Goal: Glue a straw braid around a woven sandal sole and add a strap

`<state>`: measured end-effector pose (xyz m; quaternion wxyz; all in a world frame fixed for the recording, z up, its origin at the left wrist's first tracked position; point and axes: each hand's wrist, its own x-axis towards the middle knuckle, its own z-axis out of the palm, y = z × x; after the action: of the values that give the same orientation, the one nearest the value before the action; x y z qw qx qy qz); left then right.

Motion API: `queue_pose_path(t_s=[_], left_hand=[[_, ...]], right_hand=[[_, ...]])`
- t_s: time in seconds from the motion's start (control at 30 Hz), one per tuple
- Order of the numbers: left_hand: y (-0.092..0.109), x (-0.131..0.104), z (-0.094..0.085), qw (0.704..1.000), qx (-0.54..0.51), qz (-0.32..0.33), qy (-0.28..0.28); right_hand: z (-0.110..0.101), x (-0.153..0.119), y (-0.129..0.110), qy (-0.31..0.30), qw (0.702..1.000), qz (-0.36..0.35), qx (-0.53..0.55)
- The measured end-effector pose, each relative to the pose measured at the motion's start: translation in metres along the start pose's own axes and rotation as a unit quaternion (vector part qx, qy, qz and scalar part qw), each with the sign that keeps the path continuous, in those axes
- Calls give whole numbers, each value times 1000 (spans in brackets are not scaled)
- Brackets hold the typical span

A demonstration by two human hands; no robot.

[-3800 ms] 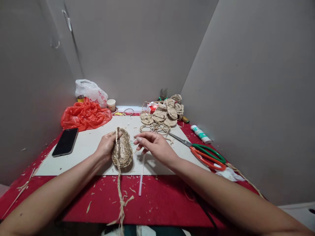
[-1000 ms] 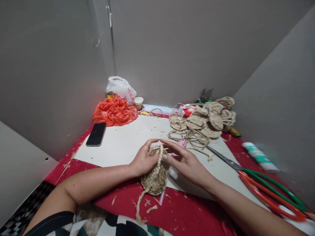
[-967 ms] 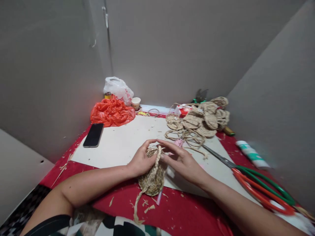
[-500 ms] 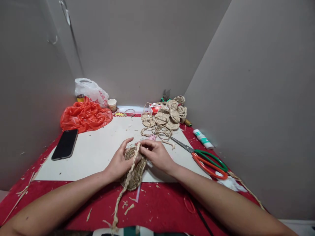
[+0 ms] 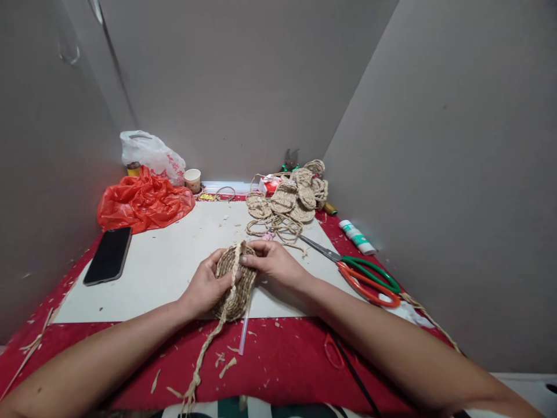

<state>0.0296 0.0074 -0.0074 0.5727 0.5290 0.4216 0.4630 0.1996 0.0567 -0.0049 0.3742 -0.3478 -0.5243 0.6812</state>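
An oval woven straw piece (image 5: 237, 299) is held up over the front edge of the white board. My left hand (image 5: 209, 284) is closed round its left side, thumb across its face. At its upper right, my right hand (image 5: 272, 261) pinches the piece and the top of a pale braided cord (image 5: 204, 348). That cord runs down over the woven face and hangs towards the front, its end frayed. A thin translucent stick (image 5: 244, 332) shows below the piece.
Scissors (image 5: 357, 273) lie right of my right hand. Behind are a pile of woven pieces (image 5: 300, 194), a cup (image 5: 192, 180) and a red bag (image 5: 145, 203). A phone (image 5: 108, 255) lies left on the white board (image 5: 161, 278).
The left fingers have closed in round the woven piece from a more spread pose. The piece sits slightly higher, and the cord's lower end has shifted left. The whole view has shifted slightly.
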Motion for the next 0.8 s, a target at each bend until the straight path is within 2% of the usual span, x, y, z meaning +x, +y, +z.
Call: queue_pose_path(t_s=[0.2,0.3,0.4,0.53,0.63,0.7,0.8], left_hand=[[0,4,-6,999,-23,-31,6],[6,7,-12,997,42,33,64],[14,8,-17,972,179,122,87],[24,4,-15,912,325,249,33],[27,2,-9,869,393,298,-27],[27,1,-6,857,411,305,-65],[26,1,-5,859,399,308,-86]], right_hand=[[-2,5,0,51,997,13,62],[-2,5,-2,43,995,36,88],[1,4,-3,26,995,44,83],[8,-1,-3,12,999,38,32],[14,-8,-5,-22,999,31,-13],[16,-12,-7,-48,998,31,-29],[17,-16,-9,-60,996,53,-26]])
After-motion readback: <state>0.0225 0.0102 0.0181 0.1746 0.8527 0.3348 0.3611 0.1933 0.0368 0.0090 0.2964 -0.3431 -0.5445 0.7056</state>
